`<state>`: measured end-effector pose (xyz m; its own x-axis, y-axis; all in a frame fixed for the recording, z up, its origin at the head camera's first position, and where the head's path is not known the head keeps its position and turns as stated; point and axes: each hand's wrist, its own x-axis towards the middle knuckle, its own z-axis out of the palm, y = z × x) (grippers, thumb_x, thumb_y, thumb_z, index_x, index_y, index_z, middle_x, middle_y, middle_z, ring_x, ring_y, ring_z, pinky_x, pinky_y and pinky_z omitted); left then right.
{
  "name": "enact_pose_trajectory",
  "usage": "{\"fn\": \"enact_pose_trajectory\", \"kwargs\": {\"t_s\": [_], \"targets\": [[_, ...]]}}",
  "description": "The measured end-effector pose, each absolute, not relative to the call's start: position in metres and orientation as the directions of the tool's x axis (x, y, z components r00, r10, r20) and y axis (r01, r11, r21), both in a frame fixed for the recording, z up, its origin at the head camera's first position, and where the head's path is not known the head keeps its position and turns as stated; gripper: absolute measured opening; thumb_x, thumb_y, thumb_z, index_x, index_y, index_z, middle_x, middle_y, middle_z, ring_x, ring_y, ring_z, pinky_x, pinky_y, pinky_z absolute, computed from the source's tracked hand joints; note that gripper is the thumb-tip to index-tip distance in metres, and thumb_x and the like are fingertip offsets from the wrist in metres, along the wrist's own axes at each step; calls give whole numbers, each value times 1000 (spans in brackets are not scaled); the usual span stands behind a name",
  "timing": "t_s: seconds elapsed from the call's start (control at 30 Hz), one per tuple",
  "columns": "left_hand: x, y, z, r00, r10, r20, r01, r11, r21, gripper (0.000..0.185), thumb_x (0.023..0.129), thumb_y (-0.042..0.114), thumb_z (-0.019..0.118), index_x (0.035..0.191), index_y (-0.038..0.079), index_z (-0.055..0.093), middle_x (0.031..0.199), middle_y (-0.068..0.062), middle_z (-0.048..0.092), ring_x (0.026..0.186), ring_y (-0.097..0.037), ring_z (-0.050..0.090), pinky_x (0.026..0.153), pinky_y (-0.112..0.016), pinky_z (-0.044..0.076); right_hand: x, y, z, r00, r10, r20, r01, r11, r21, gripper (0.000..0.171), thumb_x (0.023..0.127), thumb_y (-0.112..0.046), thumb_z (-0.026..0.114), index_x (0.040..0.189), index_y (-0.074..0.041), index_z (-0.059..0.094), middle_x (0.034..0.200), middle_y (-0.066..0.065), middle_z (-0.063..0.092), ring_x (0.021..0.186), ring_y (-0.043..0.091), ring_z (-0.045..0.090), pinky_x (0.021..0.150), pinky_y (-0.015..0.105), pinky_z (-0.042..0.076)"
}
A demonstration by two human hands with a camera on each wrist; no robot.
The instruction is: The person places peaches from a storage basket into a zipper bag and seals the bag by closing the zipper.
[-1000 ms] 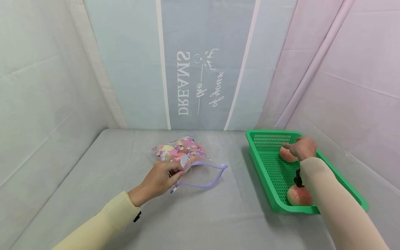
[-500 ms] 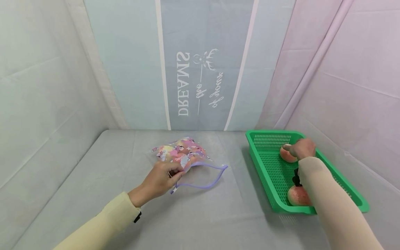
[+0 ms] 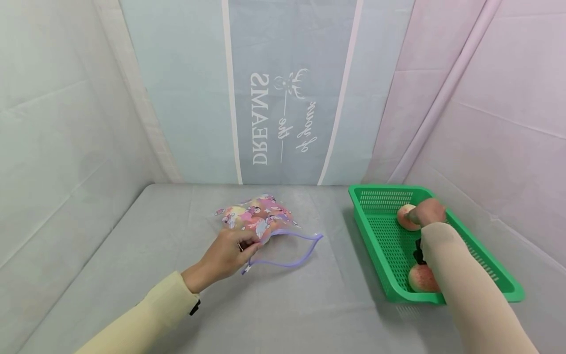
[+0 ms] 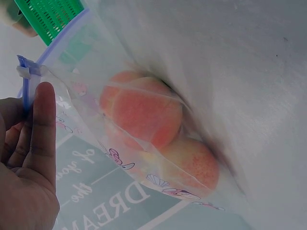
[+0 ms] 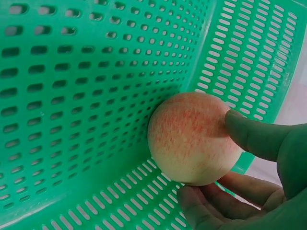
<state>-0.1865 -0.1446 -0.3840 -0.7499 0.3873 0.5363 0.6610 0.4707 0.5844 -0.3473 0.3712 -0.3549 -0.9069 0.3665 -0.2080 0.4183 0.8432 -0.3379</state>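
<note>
My left hand (image 3: 232, 250) pinches the purple zip edge of a clear plastic zip bag (image 3: 258, 216) printed with pink cartoon figures. The bag lies on its side with its mouth apart. Through its film, in the left wrist view, peaches (image 4: 148, 115) show inside. On the right, my right hand (image 3: 428, 212) reaches into a green slotted basket (image 3: 373, 260) and grips a peach (image 5: 192, 139) at its far end. The right wrist view has the thumb on one side of this peach and the fingertips at the opposite side. A second peach (image 3: 423, 279) sits at the near end, partly behind the sleeve.
A grey cloth covers the table (image 3: 309, 314). Fabric walls stand behind and at both sides, the back one (image 3: 283, 44) with mirrored lettering. The basket's raised rim surrounds the peaches, and its right side is close to the right wall.
The right hand's fingers have come down and closed around the far peach, which stays in about the same place. The left hand and bag look unchanged.
</note>
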Motion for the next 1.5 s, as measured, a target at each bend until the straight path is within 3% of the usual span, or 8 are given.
{"fn": "enact_pose_trajectory", "kwargs": {"t_s": [0.1, 0.23, 0.5, 0.73, 0.93, 1.2, 1.5], "targets": [[-187, -144, -384, -750, 387, 536, 661, 469, 586, 20, 87, -2, 79, 79, 14, 71, 69, 3, 66, 60, -1, 55, 54, -22, 51, -346, 372, -355, -906, 364, -215, 418, 848, -326, 70, 94, -31, 68, 123, 29, 46, 128, 48, 41, 123, 58, 46, 97, 57, 50], [-186, -144, -385, -752, 385, 534, 658, 472, 586, 20, 87, -2, 80, 79, 15, 71, 69, 7, 65, 61, -1, 55, 55, -22, 51, -346, 373, -356, -905, 365, -218, 420, 847, -326, 73, 94, -31, 69, 125, 30, 44, 127, 48, 42, 120, 56, 50, 92, 55, 53], [-186, -143, -384, -757, 382, 530, 653, 479, 587, 20, 86, -1, 80, 79, 14, 71, 70, 5, 66, 61, -2, 56, 55, -22, 52, -341, 374, -356, -913, 349, -209, 403, 846, -349, 62, 94, -30, 67, 117, 26, 51, 109, 40, 50, 99, 47, 59, 74, 47, 57], [-186, -144, -384, -751, 381, 539, 659, 474, 583, 20, 86, -2, 80, 79, 14, 71, 70, 4, 66, 61, -2, 56, 55, -22, 52, -336, 369, -348, -927, 318, -197, 369, 862, -348, 64, 94, -38, 67, 114, 22, 56, 96, 29, 55, 83, 36, 59, 63, 40, 54], [-186, -144, -383, -756, 376, 536, 654, 487, 580, 22, 85, -3, 81, 78, 14, 71, 70, 5, 65, 61, -2, 56, 55, -22, 52, -331, 365, -335, -940, 279, -195, 336, 850, -405, 63, 92, -38, 69, 119, 18, 57, 117, 37, 52, 100, 46, 56, 66, 42, 54], [-186, -144, -384, -756, 376, 535, 653, 476, 589, 22, 85, -4, 80, 78, 14, 71, 69, -1, 67, 60, -2, 56, 54, -22, 51, -319, 358, -320, -959, 222, -176, 281, 832, -479, 62, 93, -38, 70, 131, 10, 58, 136, 35, 49, 114, 50, 53, 73, 48, 55], [-187, -144, -383, -759, 379, 530, 651, 479, 589, 21, 86, -3, 80, 79, 15, 71, 69, 1, 67, 61, -2, 56, 55, -23, 51, -307, 349, -307, -966, 185, -180, 256, 772, -582, 73, 94, -41, 70, 144, 7, 48, 148, 37, 37, 132, 56, 38, 96, 61, 48]]}}
